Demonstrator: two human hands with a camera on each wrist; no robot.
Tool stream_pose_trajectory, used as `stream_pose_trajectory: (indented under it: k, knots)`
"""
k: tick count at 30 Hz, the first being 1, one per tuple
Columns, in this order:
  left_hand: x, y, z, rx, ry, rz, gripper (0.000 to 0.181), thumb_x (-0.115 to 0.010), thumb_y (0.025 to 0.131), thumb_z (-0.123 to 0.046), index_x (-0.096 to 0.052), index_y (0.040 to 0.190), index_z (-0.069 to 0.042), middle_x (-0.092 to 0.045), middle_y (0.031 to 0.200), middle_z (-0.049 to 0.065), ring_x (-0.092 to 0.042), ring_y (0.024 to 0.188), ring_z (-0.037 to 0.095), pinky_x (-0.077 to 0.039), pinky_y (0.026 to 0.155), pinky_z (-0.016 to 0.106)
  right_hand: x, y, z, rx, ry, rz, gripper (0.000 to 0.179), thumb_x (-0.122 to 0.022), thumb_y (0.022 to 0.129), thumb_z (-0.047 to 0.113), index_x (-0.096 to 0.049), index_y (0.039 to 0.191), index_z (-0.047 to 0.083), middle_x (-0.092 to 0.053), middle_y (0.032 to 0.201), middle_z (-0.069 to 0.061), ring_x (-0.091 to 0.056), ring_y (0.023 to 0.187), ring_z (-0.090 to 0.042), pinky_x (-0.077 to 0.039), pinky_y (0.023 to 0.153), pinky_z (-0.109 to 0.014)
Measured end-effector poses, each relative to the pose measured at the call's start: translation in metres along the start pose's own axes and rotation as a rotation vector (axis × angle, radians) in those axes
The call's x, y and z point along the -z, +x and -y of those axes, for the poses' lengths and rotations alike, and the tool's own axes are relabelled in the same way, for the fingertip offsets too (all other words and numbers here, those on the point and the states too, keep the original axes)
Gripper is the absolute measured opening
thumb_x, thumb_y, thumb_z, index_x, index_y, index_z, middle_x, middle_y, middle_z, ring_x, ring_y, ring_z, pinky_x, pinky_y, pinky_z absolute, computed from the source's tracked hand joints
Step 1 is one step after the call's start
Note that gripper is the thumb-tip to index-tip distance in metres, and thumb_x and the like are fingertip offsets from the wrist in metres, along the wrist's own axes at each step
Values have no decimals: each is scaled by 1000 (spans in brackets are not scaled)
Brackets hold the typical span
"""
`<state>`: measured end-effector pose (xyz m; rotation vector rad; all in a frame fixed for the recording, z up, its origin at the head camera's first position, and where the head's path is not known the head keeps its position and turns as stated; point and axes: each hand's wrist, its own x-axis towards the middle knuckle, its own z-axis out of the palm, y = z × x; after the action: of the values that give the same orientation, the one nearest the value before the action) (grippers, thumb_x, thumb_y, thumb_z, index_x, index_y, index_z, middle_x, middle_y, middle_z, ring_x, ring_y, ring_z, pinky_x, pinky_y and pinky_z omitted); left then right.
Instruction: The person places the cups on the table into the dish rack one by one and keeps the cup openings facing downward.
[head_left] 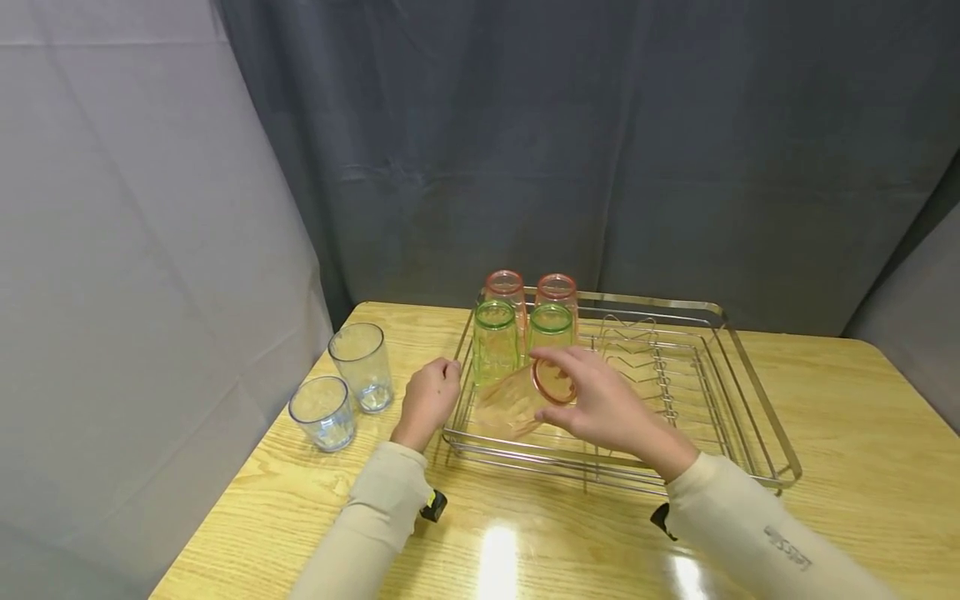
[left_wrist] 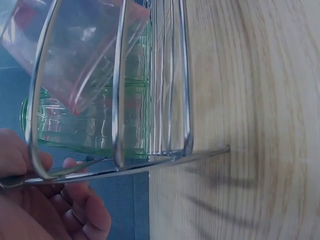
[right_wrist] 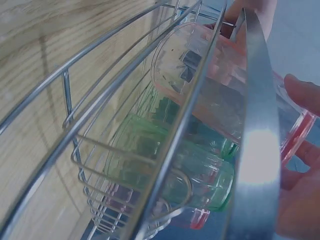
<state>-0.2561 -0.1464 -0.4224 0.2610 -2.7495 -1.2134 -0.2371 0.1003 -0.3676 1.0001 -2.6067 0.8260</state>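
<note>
My right hand holds a tilted orange-pink glass tumbler near its pink-tinted base, thumb on one side and fingers on the other. Its mouth end points left and down into the front left part of the wire dish rack. With curled fingers, my left hand grips the rack's left rim; the left wrist view shows the fingers around the metal bar. Just behind the tilted glass, two green glasses stand upside down in the rack. Two pink glasses stand upside down behind those.
On the table, left of the rack, stand a tall clear glass and a shorter blue-rimmed one, both upright. Wire plate holders run along the rack's middle. A dark curtain hangs behind the table.
</note>
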Motion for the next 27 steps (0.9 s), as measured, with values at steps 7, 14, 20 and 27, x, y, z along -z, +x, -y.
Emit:
stream_pose_trajectory:
  k: [7,14,20,27]
  knots:
    - [1,1,-1,-3,8,-6,39,-38,107,-32,-66,98,-6,-45,59,0,-37,47,12,-30,42,24,-10,7,0,-21,33,12,75,-86,75,23,-53,142,14,-61,135,-9,-62,106,-26,-54,85,-45]
    - [1,1,1,1,-7,9,41,-38,107,-33,-66,101,-4,-44,60,-1,-37,48,12,-31,43,24,-19,12,2,-28,62,10,76,-86,76,23,-52,142,11,-61,136,-11,-63,108,-31,-54,88,-48]
    - [1,1,4,-12,-49,5,41,-39,107,-31,-66,99,-1,-43,58,-1,-36,46,12,-30,41,24,-30,16,10,-66,94,-7,78,-84,78,26,-47,145,10,-63,131,-14,-61,113,-32,-53,90,-48]
    - [0,2,3,-5,-65,18,41,-38,107,-32,-64,94,-3,-43,59,-1,-37,48,12,-31,42,23,-41,19,19,-98,102,-25,84,-82,80,28,-39,148,5,-59,136,-15,-55,126,-34,-47,102,-52]
